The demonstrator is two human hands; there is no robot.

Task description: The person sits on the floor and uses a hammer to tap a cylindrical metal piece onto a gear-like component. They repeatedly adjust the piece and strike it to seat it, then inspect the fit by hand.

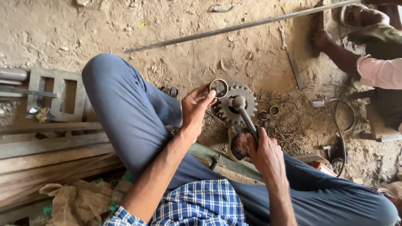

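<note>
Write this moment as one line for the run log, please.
left hand: holds metal ring at gear | right hand: grips hammer, head on gear | gear: flat on dirt ground

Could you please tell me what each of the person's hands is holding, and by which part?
Left hand pinches a thin metal ring by its rim; right hand grips a dark steel hammer by its handle's lower end.

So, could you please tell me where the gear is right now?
The gear lies on the dirt floor mid-frame, under the hammer head, right beside the left hand and its ring.
</note>
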